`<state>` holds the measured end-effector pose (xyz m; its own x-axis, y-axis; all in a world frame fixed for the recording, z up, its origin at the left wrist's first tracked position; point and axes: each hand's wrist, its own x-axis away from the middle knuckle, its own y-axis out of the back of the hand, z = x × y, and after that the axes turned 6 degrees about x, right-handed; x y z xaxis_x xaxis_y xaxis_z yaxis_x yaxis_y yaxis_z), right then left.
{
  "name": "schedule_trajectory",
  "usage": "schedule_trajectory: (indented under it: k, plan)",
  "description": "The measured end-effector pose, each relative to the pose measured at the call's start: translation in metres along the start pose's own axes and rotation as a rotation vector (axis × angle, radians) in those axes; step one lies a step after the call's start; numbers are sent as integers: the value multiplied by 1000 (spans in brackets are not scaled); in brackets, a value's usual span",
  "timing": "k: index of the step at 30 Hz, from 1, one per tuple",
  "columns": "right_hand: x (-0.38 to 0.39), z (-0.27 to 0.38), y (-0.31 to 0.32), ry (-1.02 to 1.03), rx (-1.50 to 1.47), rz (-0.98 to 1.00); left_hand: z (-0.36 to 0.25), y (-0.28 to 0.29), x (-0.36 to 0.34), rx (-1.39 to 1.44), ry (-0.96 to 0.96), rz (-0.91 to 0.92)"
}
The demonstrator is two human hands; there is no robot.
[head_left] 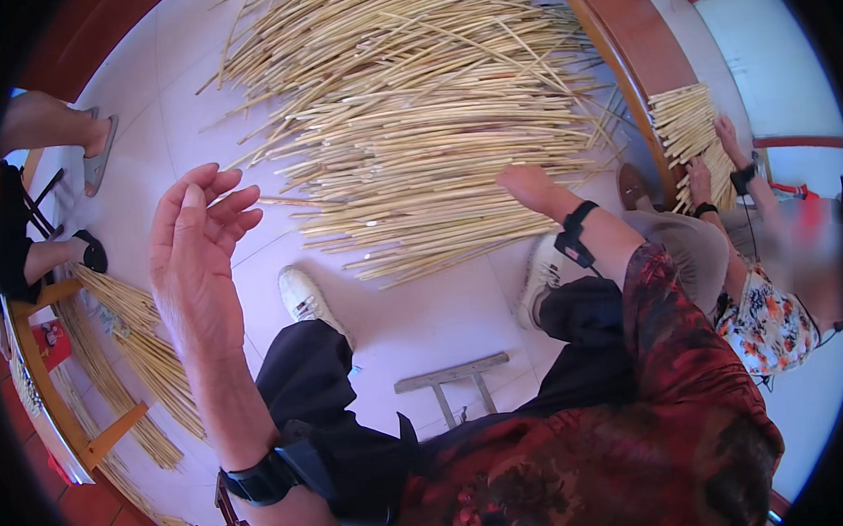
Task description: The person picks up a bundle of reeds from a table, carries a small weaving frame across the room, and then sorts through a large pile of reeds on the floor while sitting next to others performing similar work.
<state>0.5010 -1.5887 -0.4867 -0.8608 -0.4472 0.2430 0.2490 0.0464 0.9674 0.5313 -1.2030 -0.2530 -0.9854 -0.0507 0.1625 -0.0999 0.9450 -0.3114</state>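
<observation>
A wide heap of thin, straw-coloured sticks lies on the floor before me, most of them running left to right. Raised beside the heap's left end is my left hand, palm turned inward, its fingers loosely bent and apart with nothing between them. One reddish-brown stick pokes out of the heap not far from those fingers. Over the heap's near right part, my right hand is closed, knuckles up. Its fingertips are hidden, so what it grips among the sticks cannot be made out.
A wooden bench edges the heap at right, where a co-worker's hands rest on a smaller pile of sticks. More bundled sticks lie at left under a wooden frame, near other people's feet. A small wooden stool stands between my legs.
</observation>
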Motion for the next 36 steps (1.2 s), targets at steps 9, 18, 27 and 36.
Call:
schedule_trajectory:
  k: [9, 18, 27, 36]
  plan:
    - [112, -19, -62, -199, 156, 312, 15, -27, 6, -75, 54, 165]
    - [23, 60, -80, -63, -42, 45, 18, -40, 3, -148, 100, 178]
    - [13, 92, -97, -163, -144, 154, 17, -36, 9, -159, 118, 144]
    - [8, 91, -89, -83, -82, -11, 16, -36, 8, -168, 123, 101]
